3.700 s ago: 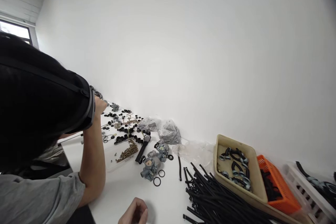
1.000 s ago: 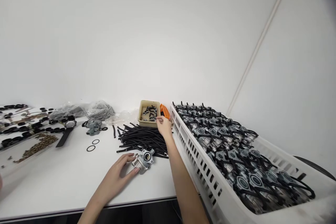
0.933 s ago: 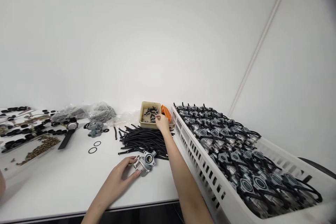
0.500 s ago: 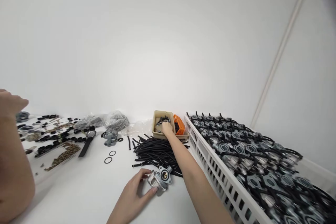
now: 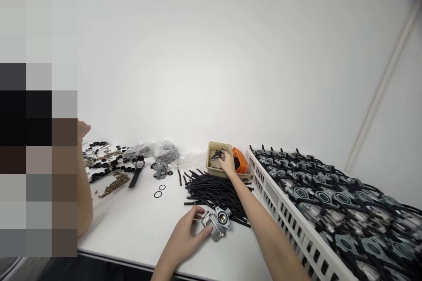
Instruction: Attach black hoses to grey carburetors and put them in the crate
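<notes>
My left hand (image 5: 187, 232) grips a small metal carburettor (image 5: 217, 221) that rests on the white table (image 5: 141, 224) near the front edge. My right hand (image 5: 227, 162) reaches far back into a beige tray (image 5: 211, 169) of black and metal clamp parts, its fingers closed around one of them. A heap of short black hoses (image 5: 214, 191) lies between the carburettor and the tray, under my right forearm.
A long white crate (image 5: 296, 228) full of carburettors with hoses lines the right side. An orange basket (image 5: 240, 162) sits beside the beige tray. Another person's arm (image 5: 84, 184) is at the left, near small black parts, brass pieces (image 5: 115, 181), bags and another carburettor (image 5: 160, 169).
The view has swung from the left side of the table to the right. My right hand has gone from the tray's edge into the tray. My left hand keeps its hold on the carburettor.
</notes>
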Demonstrator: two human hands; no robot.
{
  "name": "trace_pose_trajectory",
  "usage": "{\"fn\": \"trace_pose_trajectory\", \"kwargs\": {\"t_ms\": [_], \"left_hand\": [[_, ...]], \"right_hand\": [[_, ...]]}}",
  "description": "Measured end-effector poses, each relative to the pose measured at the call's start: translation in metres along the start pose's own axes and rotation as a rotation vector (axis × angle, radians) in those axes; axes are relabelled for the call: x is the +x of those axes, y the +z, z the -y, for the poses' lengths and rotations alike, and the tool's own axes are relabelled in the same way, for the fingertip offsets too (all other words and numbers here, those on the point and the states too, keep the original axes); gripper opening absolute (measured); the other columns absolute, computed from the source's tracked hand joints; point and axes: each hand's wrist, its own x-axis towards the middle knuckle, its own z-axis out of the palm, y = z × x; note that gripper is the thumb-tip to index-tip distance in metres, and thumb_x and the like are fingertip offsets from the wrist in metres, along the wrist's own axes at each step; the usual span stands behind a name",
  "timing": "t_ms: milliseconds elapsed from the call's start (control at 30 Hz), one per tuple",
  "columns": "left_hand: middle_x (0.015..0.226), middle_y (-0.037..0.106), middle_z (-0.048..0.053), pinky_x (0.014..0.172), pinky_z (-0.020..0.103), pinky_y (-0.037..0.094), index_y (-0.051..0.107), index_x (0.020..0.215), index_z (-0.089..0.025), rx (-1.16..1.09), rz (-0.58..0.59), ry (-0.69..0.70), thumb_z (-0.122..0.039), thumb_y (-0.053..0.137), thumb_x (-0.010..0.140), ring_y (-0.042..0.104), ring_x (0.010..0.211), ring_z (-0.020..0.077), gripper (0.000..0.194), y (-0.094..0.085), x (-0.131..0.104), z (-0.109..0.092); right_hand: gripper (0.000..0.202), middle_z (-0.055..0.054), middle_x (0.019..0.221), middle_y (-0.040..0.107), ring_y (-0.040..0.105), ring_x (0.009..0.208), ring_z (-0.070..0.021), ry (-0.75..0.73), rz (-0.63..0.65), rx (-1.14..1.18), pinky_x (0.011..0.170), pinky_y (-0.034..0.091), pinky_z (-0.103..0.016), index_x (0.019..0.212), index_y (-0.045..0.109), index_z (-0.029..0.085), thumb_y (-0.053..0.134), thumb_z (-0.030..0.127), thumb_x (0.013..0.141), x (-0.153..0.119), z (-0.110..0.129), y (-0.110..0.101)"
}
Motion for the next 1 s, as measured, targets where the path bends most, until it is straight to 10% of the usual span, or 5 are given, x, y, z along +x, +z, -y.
{"fn": "trace_pose_trajectory", "kwargs": {"t_ms": [433, 767, 1000], "left_hand": [[0.133, 0.051, 0.015, 0.093, 0.036, 0.045, 0.046, 0.125, -0.017, -0.128, -0.02, -0.035, -0.058, 0.062, 0.076, 0.055, 0.111, 0.0233, 0.066, 0.005, 0.011, 0.001], [0.112, 0.066, 0.011, 0.085, 0.039, 0.046, 0.057, 0.115, -0.017, 0.044, 0.238, -0.172, -0.065, 0.079, 0.043, 0.061, 0.1, 0.0293, 0.089, 0.016, 0.051, -0.004], [0.095, 0.065, 0.011, 0.069, 0.039, 0.047, 0.054, 0.095, -0.019, 0.104, 0.111, -0.215, -0.069, 0.078, 0.034, 0.061, 0.086, 0.0295, 0.082, 0.035, 0.053, -0.014]], "right_hand": [[0.043, -0.005, 0.076, 0.071, 0.068, 0.061, -0.0181, 0.132, -0.136, 0.901, 0.058, 0.055, -0.029, 0.089, 0.058, 0.016, 0.077, 0.045, 0.063, -0.132, 0.001, -0.045], [0.044, -0.002, 0.074, 0.07, 0.066, 0.057, -0.015, 0.179, 0.03, 0.94, 0.053, 0.051, -0.023, 0.088, 0.059, 0.015, 0.08, 0.044, 0.061, -0.142, 0.0, -0.044], [0.046, -0.004, 0.073, 0.07, 0.066, 0.057, -0.0165, 0.158, 0.027, 0.906, 0.052, 0.051, -0.025, 0.087, 0.061, 0.015, 0.08, 0.046, 0.059, -0.143, 0.002, -0.045]]}}
